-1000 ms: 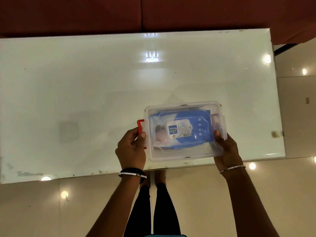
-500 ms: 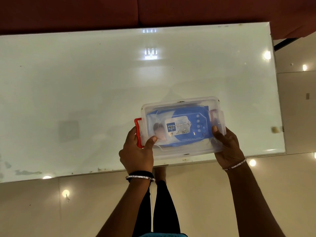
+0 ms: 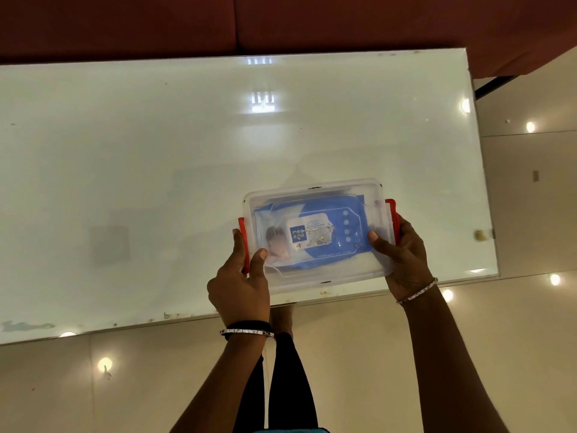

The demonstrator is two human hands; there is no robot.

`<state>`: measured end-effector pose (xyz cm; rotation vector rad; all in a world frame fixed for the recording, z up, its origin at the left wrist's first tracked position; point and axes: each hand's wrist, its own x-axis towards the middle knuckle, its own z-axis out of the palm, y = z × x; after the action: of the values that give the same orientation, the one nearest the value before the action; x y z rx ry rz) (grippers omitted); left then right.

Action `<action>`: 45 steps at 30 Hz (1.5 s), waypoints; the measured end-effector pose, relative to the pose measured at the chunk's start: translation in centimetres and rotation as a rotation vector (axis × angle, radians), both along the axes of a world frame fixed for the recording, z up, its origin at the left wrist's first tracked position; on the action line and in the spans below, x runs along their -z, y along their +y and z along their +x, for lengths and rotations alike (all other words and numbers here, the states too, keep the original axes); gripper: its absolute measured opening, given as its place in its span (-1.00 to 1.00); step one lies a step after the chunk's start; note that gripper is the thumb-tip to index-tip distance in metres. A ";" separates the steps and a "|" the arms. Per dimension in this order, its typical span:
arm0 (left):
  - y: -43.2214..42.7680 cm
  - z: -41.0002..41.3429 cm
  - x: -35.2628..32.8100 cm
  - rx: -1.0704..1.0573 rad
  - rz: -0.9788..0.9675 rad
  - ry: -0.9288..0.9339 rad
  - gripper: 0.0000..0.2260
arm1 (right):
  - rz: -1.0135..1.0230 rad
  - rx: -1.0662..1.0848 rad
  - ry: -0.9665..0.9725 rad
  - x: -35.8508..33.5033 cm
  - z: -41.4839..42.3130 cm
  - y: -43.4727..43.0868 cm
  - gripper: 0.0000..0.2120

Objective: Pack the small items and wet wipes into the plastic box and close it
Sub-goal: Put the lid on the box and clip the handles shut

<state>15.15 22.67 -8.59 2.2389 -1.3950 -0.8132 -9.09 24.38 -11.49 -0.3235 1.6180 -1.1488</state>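
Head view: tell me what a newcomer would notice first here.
A clear rectangular plastic box with red end latches, its lid on, is at the near edge of the glossy white table. The left hand and right hand grip it at each end. Through its lid shows a blue wet wipes pack with a white label, lying flat inside.

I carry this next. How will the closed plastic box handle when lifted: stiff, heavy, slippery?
Probably stiff: the plastic box holds its shape between the left hand and right hand. Likely fairly light: mostly a wet wipes pack shows inside. Glossy lid may be slippery.
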 end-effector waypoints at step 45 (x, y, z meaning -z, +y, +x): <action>-13.5 7.1 1.6 -0.154 -0.249 0.084 -0.63 | -0.019 -0.038 0.826 -0.5 10.8 -13.3 -0.62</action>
<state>22.29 9.21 -10.18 2.0660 -1.1969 -0.6364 1.73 11.10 -10.94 -0.9247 2.2901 -1.0578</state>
